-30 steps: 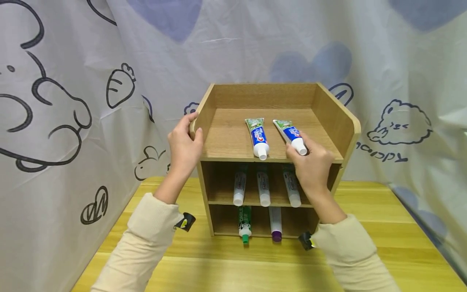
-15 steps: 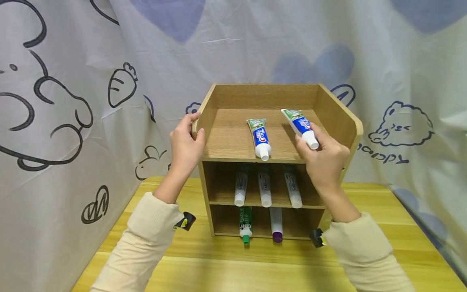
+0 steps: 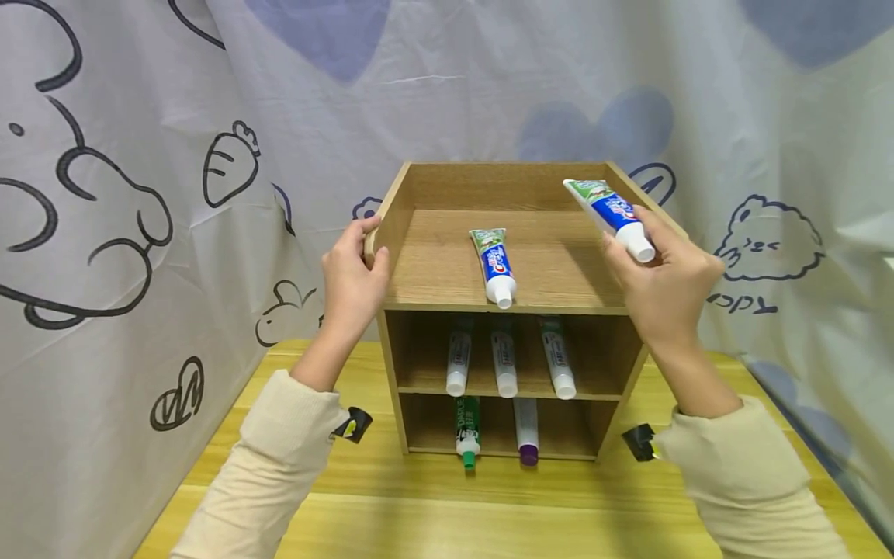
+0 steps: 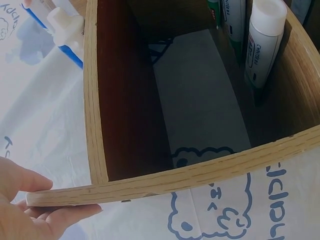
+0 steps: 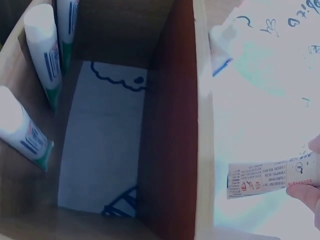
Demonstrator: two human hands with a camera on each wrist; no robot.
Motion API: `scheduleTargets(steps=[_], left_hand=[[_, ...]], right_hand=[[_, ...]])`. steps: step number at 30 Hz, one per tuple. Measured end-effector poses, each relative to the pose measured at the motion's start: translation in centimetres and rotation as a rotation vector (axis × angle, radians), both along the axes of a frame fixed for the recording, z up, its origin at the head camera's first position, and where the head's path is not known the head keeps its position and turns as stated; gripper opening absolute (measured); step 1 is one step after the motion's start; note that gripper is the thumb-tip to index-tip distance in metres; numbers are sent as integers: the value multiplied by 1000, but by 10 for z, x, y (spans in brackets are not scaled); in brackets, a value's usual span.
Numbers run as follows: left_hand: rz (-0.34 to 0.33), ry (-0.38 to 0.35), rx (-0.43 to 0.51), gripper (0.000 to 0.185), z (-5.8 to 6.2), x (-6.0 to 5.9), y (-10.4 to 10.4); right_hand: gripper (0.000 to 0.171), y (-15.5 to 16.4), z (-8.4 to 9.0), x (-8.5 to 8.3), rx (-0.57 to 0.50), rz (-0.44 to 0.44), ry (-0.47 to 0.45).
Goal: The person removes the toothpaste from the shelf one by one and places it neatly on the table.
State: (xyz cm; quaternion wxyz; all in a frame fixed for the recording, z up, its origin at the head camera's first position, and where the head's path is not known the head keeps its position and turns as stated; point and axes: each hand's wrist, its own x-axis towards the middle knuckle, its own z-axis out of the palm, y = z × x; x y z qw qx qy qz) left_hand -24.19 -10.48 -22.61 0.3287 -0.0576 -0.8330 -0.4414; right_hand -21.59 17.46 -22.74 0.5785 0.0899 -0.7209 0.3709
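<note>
- The right hand (image 3: 663,291) pinches a toothpaste tube (image 3: 609,216) near its white cap, fingers curled round the cap end; the tube is lifted clear of the wooden shelf unit (image 3: 419,186), above its right side wall.
- The held tube's long axis runs slantwise: crimped tail up and toward the back left, cap down and toward the palm. In the right wrist view its printed tail (image 5: 262,179) shows outside the unit's right wall.
- The right hand is the nearer one to every tube; its wrist is raised, forearm rising from the lower right, just beside the unit's right front corner.
- A second toothpaste tube (image 3: 494,264) lies flat on the top tray, left of the held one and well apart, cap pointing to the front edge.
- The left hand (image 3: 351,281) grips the unit's left wall at its front top corner, thumb on the edge and fingers wrapped round the outside.
- Three tubes lie in the middle compartment (image 3: 504,359), two in the bottom one (image 3: 497,427); the unit stands on the tabletop (image 3: 489,505).
</note>
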Motion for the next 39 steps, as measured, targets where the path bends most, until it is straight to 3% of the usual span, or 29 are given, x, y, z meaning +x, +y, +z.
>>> scheduleTargets(steps=[7, 14, 20, 32, 39], left_hand=[[1, 8, -6, 38, 0, 0, -1], [-6, 53, -19, 38, -2, 0, -3], [-20, 34, -3, 38, 1, 1, -4], [-28, 34, -4, 42, 1, 2, -5], [-33, 3, 32, 43, 2, 2, -5]], right_hand=[[32, 14, 9, 2, -41, -11, 20], [30, 32, 15, 4, -77, -92, 32], [30, 47, 14, 7, -138, -99, 18], [30, 75, -5, 9, -258, -90, 22], [31, 85, -24, 11, -250, -118, 12]])
